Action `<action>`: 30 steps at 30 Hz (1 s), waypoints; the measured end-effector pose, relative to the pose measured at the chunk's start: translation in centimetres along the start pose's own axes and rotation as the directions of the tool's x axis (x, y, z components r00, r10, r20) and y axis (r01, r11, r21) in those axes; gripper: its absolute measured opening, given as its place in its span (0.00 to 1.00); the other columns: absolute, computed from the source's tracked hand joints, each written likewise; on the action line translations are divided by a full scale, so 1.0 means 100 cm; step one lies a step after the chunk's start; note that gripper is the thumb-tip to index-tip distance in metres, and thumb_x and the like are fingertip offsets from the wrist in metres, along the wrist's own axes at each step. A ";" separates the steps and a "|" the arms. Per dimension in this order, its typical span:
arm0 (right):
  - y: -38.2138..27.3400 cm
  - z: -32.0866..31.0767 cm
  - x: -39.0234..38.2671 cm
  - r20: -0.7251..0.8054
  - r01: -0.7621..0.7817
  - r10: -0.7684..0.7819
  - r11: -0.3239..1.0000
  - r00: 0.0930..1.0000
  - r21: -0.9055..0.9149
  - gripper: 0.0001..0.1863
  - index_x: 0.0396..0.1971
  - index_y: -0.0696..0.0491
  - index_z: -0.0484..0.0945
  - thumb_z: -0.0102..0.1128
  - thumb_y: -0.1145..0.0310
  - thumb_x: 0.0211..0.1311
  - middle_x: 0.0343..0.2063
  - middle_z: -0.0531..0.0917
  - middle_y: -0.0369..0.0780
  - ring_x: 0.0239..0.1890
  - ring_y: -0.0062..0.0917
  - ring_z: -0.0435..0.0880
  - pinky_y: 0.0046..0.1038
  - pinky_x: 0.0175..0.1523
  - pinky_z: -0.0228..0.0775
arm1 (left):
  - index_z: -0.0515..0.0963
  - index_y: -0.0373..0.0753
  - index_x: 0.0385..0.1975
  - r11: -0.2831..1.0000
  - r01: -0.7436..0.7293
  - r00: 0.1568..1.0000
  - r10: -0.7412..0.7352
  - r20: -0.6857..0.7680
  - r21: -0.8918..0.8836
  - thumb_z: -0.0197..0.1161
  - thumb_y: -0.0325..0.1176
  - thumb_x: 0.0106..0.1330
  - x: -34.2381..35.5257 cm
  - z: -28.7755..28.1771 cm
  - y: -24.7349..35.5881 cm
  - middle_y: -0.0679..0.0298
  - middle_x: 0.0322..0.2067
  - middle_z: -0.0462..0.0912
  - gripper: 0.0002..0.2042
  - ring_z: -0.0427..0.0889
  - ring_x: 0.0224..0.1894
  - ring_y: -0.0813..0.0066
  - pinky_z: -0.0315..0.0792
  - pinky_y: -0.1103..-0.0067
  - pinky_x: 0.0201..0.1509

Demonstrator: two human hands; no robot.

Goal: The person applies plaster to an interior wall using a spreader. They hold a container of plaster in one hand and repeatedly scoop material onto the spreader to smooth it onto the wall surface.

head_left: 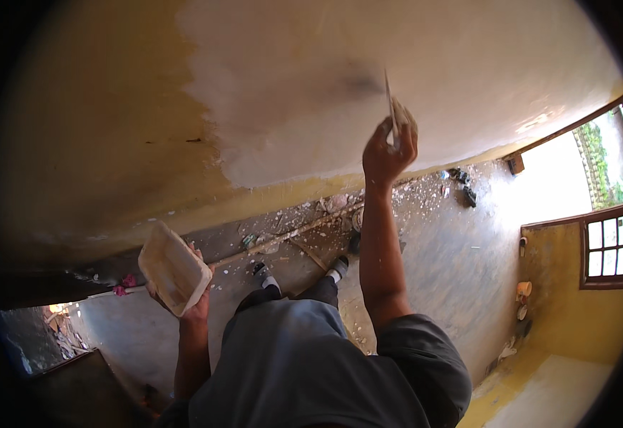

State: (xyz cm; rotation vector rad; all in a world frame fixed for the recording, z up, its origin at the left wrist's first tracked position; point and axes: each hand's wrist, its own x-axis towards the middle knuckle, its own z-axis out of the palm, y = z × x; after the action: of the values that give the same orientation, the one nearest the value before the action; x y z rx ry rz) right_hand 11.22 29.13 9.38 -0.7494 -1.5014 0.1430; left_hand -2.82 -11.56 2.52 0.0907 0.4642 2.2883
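Note:
My right hand is raised to the wall, its fingers closed round a thin flat putty knife seen almost edge-on. The blade meets, or nearly meets, a pale coat spread over the yellow wall; a dark smudge of shadow lies beside it. Lower down on the left, my left hand grips a shallow rectangular tray from beneath and at its side. Pale smears cover the tray, which is tilted so that its inside shows. Part of the left hand is hidden behind it.
Along the wall's foot runs a long pole among scattered pale flakes and debris. My sandalled feet stand close to it. Dark scraps lie farther right, near a bright doorway. A barred window is in the right wall; an orange container sits below.

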 end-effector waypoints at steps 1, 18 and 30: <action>-0.001 0.006 0.004 0.005 0.056 -0.056 0.998 0.998 -0.040 0.14 0.47 0.56 0.82 0.58 0.75 0.62 0.44 0.84 0.46 0.51 0.39 0.81 0.38 0.56 0.72 | 0.52 0.47 0.72 1.000 0.001 1.000 -0.001 0.011 0.027 0.60 0.63 0.58 0.001 0.000 -0.001 0.49 0.68 0.59 0.45 0.63 0.68 0.49 0.68 0.44 0.61; 0.035 0.059 -0.146 0.393 0.083 -0.039 0.992 0.919 -0.096 0.26 0.60 0.57 0.72 0.53 0.78 0.58 0.53 0.75 0.51 0.58 0.47 0.70 0.48 0.63 0.59 | 0.53 0.49 0.71 0.997 0.038 0.998 -0.035 -0.046 0.064 0.58 0.66 0.59 0.004 0.006 -0.009 0.48 0.68 0.58 0.45 0.62 0.68 0.48 0.66 0.43 0.62; 0.039 0.028 -0.105 0.186 -0.895 0.925 0.244 0.330 0.374 0.22 0.56 0.60 0.72 0.48 0.75 0.60 0.47 0.77 0.52 0.46 0.45 0.77 0.41 0.56 0.67 | 0.53 0.48 0.71 0.997 0.074 0.997 -0.074 0.003 0.011 0.59 0.65 0.61 -0.005 0.003 -0.012 0.46 0.67 0.59 0.43 0.62 0.68 0.47 0.64 0.42 0.63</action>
State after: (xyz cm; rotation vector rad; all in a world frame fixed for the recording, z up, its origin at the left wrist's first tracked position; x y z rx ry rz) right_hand 8.87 27.64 -1.85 -1.1855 -0.6878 1.3137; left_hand -1.62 -11.10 2.42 0.0810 0.4703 2.2131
